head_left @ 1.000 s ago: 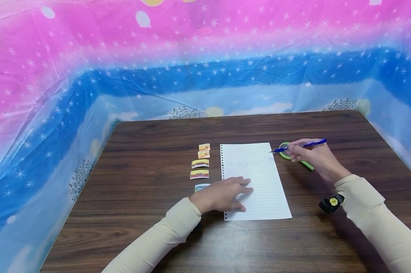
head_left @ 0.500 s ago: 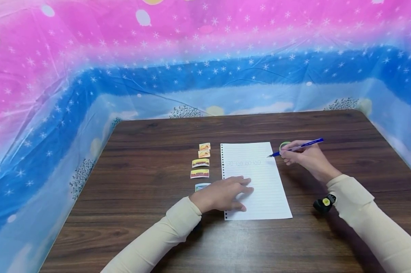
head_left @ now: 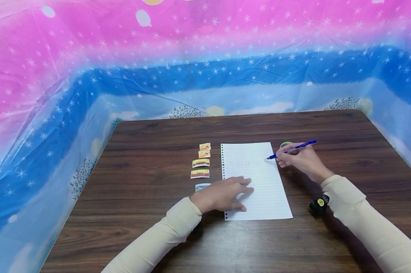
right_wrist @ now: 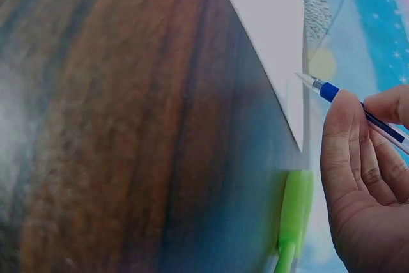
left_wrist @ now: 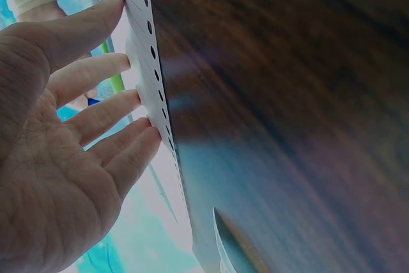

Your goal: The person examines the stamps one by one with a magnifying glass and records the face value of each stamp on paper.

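A sheet of lined paper with punched holes down its left edge lies on the table, bearing one row of faint handwritten numbers. My left hand rests on its lower left with fingers spread; in the left wrist view the fingertips touch the sheet near the holes. Between thumb and fingers my right hand pinches a blue ballpoint pen. The pen's tip is just right of the written row, close over the paper. In the right wrist view the pen is tilted, tip toward the sheet.
Beside the paper's left edge, several small printed cards form a column, the lowest partly covered by my left hand. A green-rimmed magnifying glass lies right of the sheet, mostly hidden behind my right hand in the head view. A patterned cloth surrounds the dark wooden table.
My right hand has moved left and slightly down with the pen, bringing its tip over the paper beside the end of the written row. The left hand has stayed in place.
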Demonstrator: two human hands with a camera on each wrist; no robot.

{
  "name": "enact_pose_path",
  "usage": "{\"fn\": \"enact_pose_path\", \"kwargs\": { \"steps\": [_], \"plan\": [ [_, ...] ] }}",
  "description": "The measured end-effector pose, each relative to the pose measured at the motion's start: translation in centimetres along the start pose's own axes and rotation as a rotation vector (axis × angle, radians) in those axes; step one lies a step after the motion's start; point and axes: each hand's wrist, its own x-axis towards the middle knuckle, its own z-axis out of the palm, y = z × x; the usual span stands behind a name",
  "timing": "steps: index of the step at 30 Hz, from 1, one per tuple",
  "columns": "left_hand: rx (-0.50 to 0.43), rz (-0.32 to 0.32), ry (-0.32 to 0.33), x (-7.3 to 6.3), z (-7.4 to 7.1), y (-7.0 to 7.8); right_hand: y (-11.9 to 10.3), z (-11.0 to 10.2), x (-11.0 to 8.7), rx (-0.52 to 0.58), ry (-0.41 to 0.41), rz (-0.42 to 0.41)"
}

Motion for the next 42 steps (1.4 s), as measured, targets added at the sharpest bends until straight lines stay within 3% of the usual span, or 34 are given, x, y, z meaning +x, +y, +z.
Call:
{"fn": "enact_pose_path", "kwargs": {
  "steps": [42],
  "plan": [
    [-0.01, 0.013, 0.009, -0.01, 0.04, -0.06, -0.32, 0.17, -0.75, -0.03, 0.01, 0.017]
  ]
}}
